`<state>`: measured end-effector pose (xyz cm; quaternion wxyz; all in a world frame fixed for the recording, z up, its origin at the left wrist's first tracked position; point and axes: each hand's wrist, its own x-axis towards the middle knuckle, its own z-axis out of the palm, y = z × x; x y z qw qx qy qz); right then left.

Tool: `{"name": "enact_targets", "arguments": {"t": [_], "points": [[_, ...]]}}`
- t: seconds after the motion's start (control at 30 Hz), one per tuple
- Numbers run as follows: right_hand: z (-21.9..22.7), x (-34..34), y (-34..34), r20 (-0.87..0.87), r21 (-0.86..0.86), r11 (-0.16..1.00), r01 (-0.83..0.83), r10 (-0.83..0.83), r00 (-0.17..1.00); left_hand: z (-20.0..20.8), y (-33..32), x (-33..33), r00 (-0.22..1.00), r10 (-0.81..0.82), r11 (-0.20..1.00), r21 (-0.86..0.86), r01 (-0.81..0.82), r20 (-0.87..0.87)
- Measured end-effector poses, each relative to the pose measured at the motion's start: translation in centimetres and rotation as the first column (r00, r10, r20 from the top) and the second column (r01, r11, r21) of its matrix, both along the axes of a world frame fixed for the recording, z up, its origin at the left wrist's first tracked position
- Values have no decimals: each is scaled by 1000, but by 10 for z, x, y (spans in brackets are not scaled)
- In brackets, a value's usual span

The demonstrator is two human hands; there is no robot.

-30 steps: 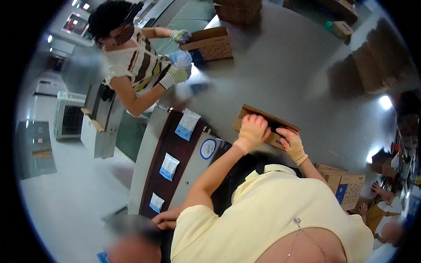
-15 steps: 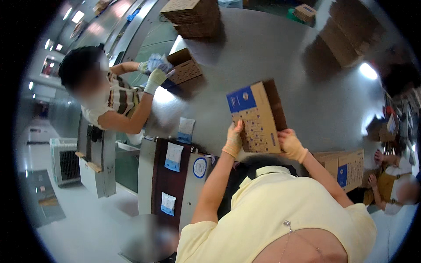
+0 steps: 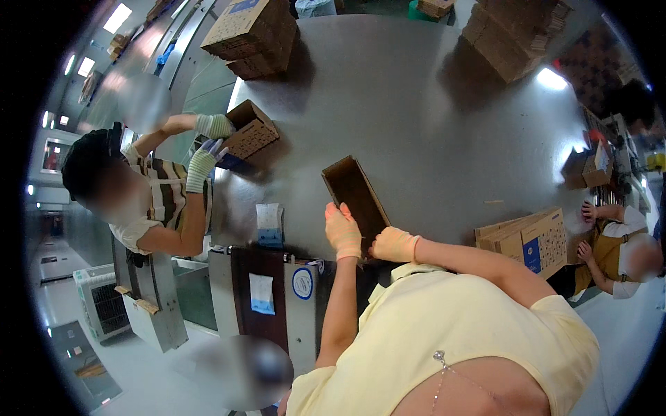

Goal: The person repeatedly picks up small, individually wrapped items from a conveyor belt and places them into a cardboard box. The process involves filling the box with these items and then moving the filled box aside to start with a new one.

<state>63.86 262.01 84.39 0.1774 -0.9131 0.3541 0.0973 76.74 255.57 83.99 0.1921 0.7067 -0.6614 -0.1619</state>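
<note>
the open brown box [image 3: 355,197] lies on the grey table [image 3: 430,104] just below the middle of the frame, its near end at the table's lower edge. its inside looks empty, though the near end is hidden behind the hands. the left hand [image 3: 343,231], gloved, presses flat against the box's left wall near that end, fingers straight, not closed around anything. the right hand [image 3: 393,245], also gloved, is curled at the box's near right corner; whether it grips the wall cannot be told. the table is bare above and to the right of the box, with wide room toward the centre and upper middle. stacks of flat boxes [image 3: 253,31] sit at the upper left, more stacks [image 3: 517,31] at the upper right. at left, another person's gloved hands [image 3: 208,149] hold a small printed box [image 3: 251,130] at the table's left edge. a printed carton [image 3: 531,239] stands at the lower right edge.
</note>
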Motion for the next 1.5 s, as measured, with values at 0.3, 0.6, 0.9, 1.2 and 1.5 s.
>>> {"name": "enact_targets", "arguments": {"t": [0.3,0.6,0.9,1.2,1.5], "points": [[8,-38,-6,110,-190,977,-99,121,987,-17,-6,16,992,1,992,123,15,-127],[2,-39,-5,128,-221,970,-106,137,982,-13,-13,3,997,-66,995,81,62,50],[1,-35,-18,248,-162,987,-21,61,967,-70,-9,4,747,-112,982,43,185,-656],[17,-28,-12,132,-168,980,107,-85,988,-56,25,29,875,-130,991,-100,94,-467],[11,-22,-6,195,-211,963,167,-126,973,-68,108,161,980,91,980,-191,-57,175]]}}
